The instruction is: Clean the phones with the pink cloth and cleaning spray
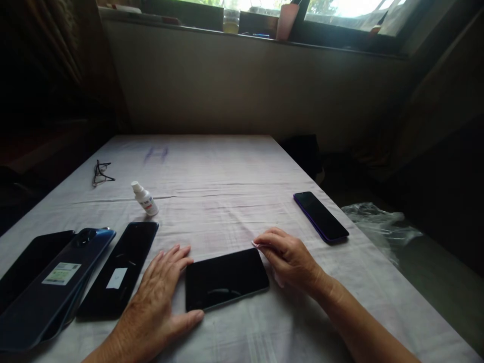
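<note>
A dark smartphone [227, 280] lies screen up and sideways on the table, between my two hands. My left hand [159, 297] rests at its left end, fingers stretched out along the far corner and thumb at the near one. My right hand [289, 257] is closed in a pinch at the phone's upper right corner. A bit of white cloth [279, 280] shows under its palm and at its fingertips; most of it is hidden by the hand.
Several phones lie at the left, among them a blue one [71, 267] with a label and a black one [121, 267] with a white sticker. A white bottle [145, 199] stands behind them, eyeglasses [101, 174] farther back. Another phone [321, 217] lies near the table's right edge.
</note>
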Demonstrator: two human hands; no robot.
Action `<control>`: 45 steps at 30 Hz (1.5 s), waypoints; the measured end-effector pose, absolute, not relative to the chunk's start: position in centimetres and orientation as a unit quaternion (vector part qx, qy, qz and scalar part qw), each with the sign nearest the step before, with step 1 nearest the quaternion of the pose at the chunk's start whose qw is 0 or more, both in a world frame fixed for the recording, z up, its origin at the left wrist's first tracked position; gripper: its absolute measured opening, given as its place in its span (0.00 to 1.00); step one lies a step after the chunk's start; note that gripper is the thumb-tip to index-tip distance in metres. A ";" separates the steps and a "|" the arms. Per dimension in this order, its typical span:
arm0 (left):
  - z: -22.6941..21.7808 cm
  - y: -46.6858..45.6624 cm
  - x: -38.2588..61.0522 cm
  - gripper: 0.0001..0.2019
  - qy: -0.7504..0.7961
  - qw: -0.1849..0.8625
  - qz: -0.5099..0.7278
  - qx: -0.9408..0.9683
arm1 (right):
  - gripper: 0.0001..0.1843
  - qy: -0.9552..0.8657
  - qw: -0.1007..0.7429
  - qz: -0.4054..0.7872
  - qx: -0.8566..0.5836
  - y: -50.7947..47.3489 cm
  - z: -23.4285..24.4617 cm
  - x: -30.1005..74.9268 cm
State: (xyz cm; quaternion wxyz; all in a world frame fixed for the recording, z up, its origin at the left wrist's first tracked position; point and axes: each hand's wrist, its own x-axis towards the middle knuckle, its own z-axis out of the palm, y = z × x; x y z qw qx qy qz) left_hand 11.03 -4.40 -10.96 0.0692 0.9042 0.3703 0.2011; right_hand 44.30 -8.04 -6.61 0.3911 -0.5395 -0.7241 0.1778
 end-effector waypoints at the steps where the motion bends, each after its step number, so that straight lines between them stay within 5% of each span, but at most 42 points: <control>1: -10.9 -4.6 11.0 0.39 0.365 0.068 0.202 0.906 | 0.09 -0.730 0.385 0.185 -0.534 -8.3 -6.6 44.1; 14: -8.8 -5.7 11.2 0.46 0.291 0.034 0.158 0.943 | 0.12 -0.767 0.268 0.093 -0.575 -10.4 -6.7 42.5; 24: -9.0 -5.7 11.1 0.44 0.297 0.063 0.137 0.943 | 0.13 -0.802 0.257 0.190 -0.505 -11.1 -5.6 44.4; 36: -8.8 -5.4 11.4 0.43 0.298 0.062 0.135 0.943 | 0.13 -0.755 0.325 0.072 -0.564 -9.2 -8.5 43.2; 45: -9.4 -5.4 11.3 0.43 0.295 0.049 0.140 0.944 | 0.13 -0.741 0.313 0.309 -0.507 -10.0 -6.6 45.5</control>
